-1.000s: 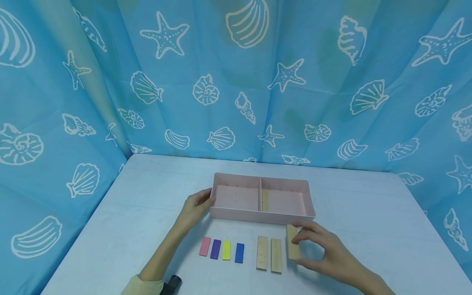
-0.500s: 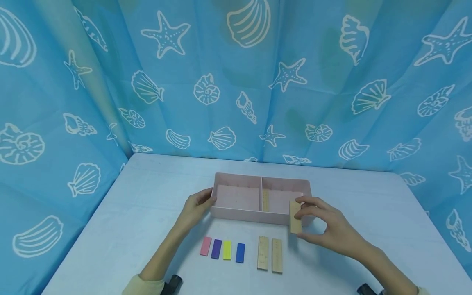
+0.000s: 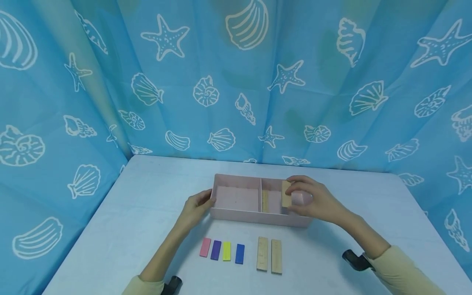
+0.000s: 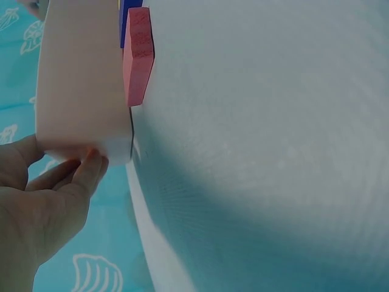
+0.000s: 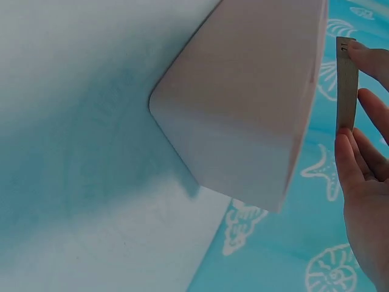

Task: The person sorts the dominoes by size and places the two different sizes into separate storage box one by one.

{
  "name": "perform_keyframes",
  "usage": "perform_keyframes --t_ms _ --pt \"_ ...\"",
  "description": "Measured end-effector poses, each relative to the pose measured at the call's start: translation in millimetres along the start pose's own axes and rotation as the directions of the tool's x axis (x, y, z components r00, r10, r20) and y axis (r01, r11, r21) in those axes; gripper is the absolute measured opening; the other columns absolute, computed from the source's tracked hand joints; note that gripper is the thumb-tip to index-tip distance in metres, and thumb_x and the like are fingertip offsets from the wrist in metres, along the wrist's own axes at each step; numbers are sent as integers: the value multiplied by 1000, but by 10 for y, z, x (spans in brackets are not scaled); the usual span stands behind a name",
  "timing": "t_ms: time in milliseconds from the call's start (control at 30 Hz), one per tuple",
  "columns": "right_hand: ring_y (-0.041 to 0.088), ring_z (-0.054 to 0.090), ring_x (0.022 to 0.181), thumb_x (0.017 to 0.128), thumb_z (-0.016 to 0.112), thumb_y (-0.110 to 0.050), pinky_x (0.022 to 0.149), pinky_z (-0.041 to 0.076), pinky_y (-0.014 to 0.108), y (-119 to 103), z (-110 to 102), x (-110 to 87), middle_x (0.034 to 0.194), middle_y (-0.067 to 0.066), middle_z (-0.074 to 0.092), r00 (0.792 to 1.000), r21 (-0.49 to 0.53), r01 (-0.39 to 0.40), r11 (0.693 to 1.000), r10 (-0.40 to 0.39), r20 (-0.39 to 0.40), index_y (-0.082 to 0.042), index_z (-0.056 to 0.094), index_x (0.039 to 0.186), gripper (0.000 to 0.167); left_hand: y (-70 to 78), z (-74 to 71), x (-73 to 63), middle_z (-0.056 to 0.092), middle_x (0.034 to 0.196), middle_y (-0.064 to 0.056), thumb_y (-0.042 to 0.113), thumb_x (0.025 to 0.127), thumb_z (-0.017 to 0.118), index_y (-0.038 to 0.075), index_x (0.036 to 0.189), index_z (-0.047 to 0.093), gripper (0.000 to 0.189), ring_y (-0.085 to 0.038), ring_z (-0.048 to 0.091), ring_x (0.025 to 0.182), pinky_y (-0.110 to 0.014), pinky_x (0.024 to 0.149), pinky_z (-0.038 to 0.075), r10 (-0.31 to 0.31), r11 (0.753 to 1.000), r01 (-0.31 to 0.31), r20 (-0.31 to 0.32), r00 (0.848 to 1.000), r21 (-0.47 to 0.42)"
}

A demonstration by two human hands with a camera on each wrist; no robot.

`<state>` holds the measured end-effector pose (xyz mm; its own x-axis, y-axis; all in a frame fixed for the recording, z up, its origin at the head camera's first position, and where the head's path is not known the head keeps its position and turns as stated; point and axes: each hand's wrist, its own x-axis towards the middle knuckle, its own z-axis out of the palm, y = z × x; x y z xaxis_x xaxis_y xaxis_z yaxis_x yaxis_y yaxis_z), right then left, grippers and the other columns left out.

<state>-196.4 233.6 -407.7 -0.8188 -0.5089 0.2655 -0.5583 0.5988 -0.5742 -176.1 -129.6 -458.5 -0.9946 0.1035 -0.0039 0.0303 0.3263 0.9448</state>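
A shallow pink box [image 3: 254, 216] with a divider stands on the white table. My left hand [image 3: 195, 209] grips its left end, thumb at the rim and fingers on the outer wall, as the left wrist view also shows [image 4: 61, 201]. Over the right compartment, my right hand [image 3: 321, 203] pinches a flat wooden block [image 3: 286, 193] between thumb and fingertips. The right wrist view shows this block edge-on, with a dark mark near one end. Another wooden block [image 3: 265, 201] lies in the right compartment along the divider. The left compartment shows a bare floor.
In front of the box lie two wooden blocks [image 3: 262, 254] [image 3: 276, 256]. Left of them are small pink [image 3: 205, 247], purple [image 3: 215, 250], yellow [image 3: 226, 251] and blue [image 3: 239, 254] blocks in a row. A blue shell-print curtain [image 3: 236, 102] hangs behind the table.
My right hand has carried the wooden block from the table in front of the box up and away from me, to above the right compartment. My left hand stays on the box.
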Motion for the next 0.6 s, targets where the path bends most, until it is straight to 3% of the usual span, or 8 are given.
perform_keyframes --t_ms 400,600 --pt "34 50 127 78 86 -19 104 40 62 224 301 242 135 7 57 995 5 -18 1000 17 98 -21 72 103 29 -21 14 7 52 143 -17 21 102 57 -1 143 49 47 -32 48 133 -46 105 43 -39 999 40 -22 999 25" --pt "26 55 120 78 85 -18 98 51 45 220 383 302 132 4 58 980 -1 -74 997 72 185 -20 71 101 27 -21 20 6 53 142 -18 20 102 57 -2 142 50 46 -33 49 132 -46 105 44 -28 999 29 -21 999 25"
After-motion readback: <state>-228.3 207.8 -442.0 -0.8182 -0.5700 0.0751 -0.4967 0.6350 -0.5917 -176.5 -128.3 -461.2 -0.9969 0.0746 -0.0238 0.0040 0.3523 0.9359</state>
